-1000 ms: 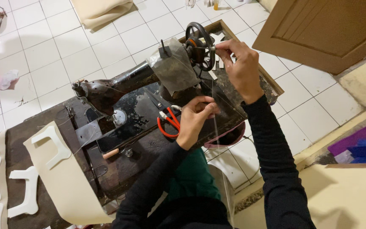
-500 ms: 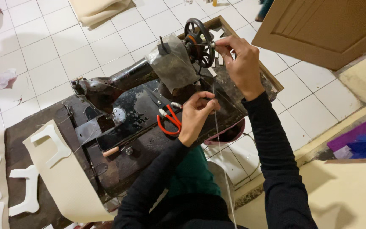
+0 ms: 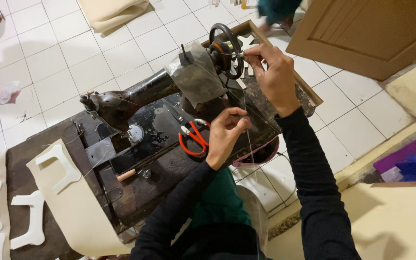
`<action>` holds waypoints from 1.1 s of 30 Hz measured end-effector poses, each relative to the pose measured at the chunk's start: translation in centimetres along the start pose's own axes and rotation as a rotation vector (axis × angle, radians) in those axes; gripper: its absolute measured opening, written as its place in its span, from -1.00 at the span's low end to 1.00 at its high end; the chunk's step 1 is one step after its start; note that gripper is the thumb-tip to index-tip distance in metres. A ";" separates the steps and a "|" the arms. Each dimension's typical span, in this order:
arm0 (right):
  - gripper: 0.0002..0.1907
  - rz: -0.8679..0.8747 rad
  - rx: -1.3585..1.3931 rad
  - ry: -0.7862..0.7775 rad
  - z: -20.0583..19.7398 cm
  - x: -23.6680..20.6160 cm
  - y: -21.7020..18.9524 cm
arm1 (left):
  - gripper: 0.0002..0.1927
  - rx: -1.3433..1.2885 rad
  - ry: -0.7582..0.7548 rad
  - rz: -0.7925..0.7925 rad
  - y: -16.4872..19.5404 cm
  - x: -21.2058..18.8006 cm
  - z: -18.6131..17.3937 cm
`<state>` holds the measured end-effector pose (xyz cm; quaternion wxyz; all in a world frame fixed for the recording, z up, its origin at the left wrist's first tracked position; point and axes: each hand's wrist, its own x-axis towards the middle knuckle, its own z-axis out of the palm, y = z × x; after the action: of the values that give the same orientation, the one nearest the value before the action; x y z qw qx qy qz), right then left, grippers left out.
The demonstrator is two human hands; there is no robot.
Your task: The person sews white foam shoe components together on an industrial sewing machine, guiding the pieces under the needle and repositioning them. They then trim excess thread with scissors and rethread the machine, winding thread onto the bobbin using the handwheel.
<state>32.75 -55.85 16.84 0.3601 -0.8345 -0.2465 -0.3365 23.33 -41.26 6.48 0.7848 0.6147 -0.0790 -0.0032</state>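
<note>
The right hand (image 3: 274, 77) is reaching up beside the handwheel (image 3: 227, 44) of the black sewing machine (image 3: 140, 101), its fingertips pressed together and pinching a thin pale thread (image 3: 247, 120). The thread is running down from there to the left hand (image 3: 227, 137), which is hovering lower over the machine's bed, thumb and forefinger closed on the same strand (the other fingers are curling loosely). Below the left hand the thread is hanging on toward the person's lap, faint against the dark sleeve.

Red-handled scissors (image 3: 193, 139) are lying on the bed just beside the left hand, apart from it. A crumpled grey cover (image 3: 198, 79) is draping over the machine's arm near the wheel. The machine is sitting on a dark wooden table (image 3: 30, 159), and a cream sheet (image 3: 73, 212) with a cut-out shape is lying across the table's near-left part. White cut pieces (image 3: 30, 221) are lying at the far left edge. A folded beige cloth (image 3: 114, 12) is resting on the white tiled floor (image 3: 49, 62) beyond the machine, and a brown door (image 3: 367, 33) is standing at the upper right.
</note>
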 end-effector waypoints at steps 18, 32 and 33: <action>-0.88 -0.019 -0.020 -0.011 -0.2 0.1 0.2 | -0.79 0.029 0.007 0.090 -0.7 -0.1 0.3; -0.83 -0.019 0.041 -0.046 -0.2 0.7 0.7 | -0.85 0.252 0.073 0.123 0.1 -0.9 0.4; -0.83 -0.020 0.038 -0.046 -0.2 0.7 0.8 | -0.86 0.234 0.069 0.109 0.1 -0.9 0.4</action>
<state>33.63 -56.35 17.09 0.3669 -0.8324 -0.2694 -0.3159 22.40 -41.49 6.54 0.7090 0.6966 -0.0851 0.0698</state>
